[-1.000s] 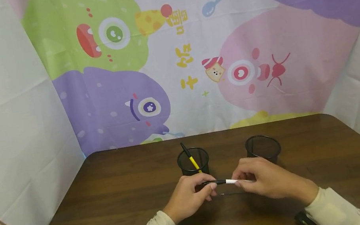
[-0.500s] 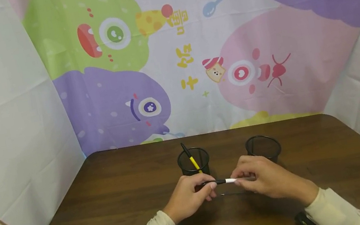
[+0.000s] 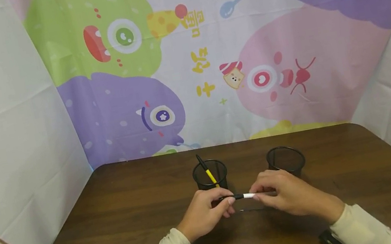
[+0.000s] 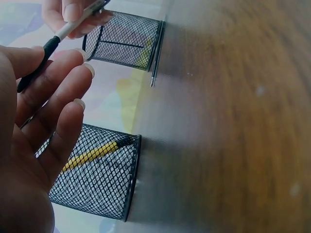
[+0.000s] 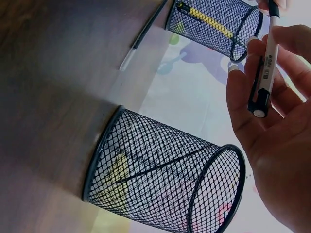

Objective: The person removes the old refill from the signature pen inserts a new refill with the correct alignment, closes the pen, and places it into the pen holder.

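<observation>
A white-barrelled pen with a black front section lies level between the two hands, above the table. My left hand pinches its black front section between thumb and index finger; in the left wrist view the other fingers extend. My right hand pinches the white barrel, and the black clip end shows in the right wrist view. A thin dark refill lies on the table below the pen. In the right wrist view, the refill has a clear end.
Two black mesh pen holders stand beyond the hands. The left pen holder has a yellow pen with a black end leaning in it. The right pen holder is partly behind my right hand. A brown wooden table meets a printed cloth.
Both hands stay almost in place on the pen. The right fingers shift slightly, and the barrel end beyond them has gone from pale to dark. The refill and pen holders stay put.
</observation>
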The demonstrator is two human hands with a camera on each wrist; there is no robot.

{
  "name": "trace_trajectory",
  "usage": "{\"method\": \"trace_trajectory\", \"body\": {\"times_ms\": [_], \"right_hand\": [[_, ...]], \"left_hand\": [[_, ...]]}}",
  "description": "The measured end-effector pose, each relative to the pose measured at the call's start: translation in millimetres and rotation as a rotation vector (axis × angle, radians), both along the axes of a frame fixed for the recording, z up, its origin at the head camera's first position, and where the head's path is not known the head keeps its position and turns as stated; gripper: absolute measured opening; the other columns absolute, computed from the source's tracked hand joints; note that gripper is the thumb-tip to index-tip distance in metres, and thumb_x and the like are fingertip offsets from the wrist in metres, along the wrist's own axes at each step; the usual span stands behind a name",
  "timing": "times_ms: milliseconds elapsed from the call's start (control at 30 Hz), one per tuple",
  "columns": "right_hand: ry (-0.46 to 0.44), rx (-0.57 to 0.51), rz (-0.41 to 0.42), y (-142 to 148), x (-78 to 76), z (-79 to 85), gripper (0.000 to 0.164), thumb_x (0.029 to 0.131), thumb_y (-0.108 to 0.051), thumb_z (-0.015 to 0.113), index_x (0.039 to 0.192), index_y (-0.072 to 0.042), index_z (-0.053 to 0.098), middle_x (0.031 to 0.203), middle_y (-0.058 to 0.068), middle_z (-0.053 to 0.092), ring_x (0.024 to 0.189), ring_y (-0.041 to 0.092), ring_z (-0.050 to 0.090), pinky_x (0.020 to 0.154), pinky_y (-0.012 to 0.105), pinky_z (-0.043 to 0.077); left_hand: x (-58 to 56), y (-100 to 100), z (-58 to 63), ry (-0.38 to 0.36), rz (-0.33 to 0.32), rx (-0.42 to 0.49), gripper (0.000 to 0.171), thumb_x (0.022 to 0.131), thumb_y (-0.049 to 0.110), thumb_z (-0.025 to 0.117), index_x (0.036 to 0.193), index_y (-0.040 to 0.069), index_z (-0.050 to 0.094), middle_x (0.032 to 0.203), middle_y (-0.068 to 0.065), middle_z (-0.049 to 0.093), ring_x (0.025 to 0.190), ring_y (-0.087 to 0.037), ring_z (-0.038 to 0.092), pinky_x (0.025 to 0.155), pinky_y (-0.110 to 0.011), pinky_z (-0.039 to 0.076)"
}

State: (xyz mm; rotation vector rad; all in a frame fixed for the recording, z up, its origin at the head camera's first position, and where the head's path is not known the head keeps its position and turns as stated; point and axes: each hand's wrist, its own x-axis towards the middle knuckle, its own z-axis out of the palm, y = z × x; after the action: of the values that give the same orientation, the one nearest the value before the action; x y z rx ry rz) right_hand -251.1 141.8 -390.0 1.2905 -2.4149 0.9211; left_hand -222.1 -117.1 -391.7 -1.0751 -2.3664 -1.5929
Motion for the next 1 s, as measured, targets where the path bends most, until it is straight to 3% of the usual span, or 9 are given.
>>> {"method": "trace_trajectory", "body": {"times_ms": [167,467,867,1000], "right_hand": [[-0.042,-0.002,0.006,-0.3,-0.8,-1.9,0.006,0.094,-0.016,0.073,0.099,-0.020,0.072,0.084,-0.018,0.061,0.072,0.002,0.054,0.061,0.028,0.051],[-0.146,-0.021,-0.009,0.0,0.5,-1.1,0.007,0.097,-0.021,0.070,0.104,-0.022,0.070,0.087,-0.017,0.066,0.071,0.004,0.059,0.062,0.025,0.053],[-0.181,-0.023,-0.016,1.9,2.9,2.6,0.005,0.097,-0.020,0.070,0.101,-0.022,0.072,0.085,-0.017,0.065,0.071,0.004,0.058,0.063,0.025,0.053],[-0.200,-0.025,0.005,1.4,2.9,2.5,0.005,0.098,-0.019,0.068,0.101,-0.022,0.071,0.082,-0.014,0.065,0.065,0.003,0.055,0.056,0.024,0.051]], "left_hand": [[0.1,-0.1,0.3,0.002,0.003,0.005,0.007,0.096,-0.001,0.064,0.100,-0.004,0.070,0.076,-0.015,0.070,0.061,-0.022,0.068,0.060,-0.037,0.060],[0.2,0.4,0.6,0.000,0.017,-0.002,0.007,0.096,-0.002,0.065,0.100,-0.003,0.070,0.077,-0.014,0.071,0.061,-0.023,0.068,0.060,-0.034,0.060],[0.5,-0.2,-1.3,-0.013,0.007,-0.010,0.007,0.096,0.000,0.066,0.101,-0.001,0.070,0.078,-0.013,0.071,0.062,-0.021,0.068,0.061,-0.032,0.059],[0.6,-0.1,-1.5,-0.008,0.007,-0.009,0.007,0.095,-0.001,0.066,0.101,-0.001,0.070,0.078,-0.013,0.071,0.062,-0.020,0.068,0.060,-0.033,0.059]]}}
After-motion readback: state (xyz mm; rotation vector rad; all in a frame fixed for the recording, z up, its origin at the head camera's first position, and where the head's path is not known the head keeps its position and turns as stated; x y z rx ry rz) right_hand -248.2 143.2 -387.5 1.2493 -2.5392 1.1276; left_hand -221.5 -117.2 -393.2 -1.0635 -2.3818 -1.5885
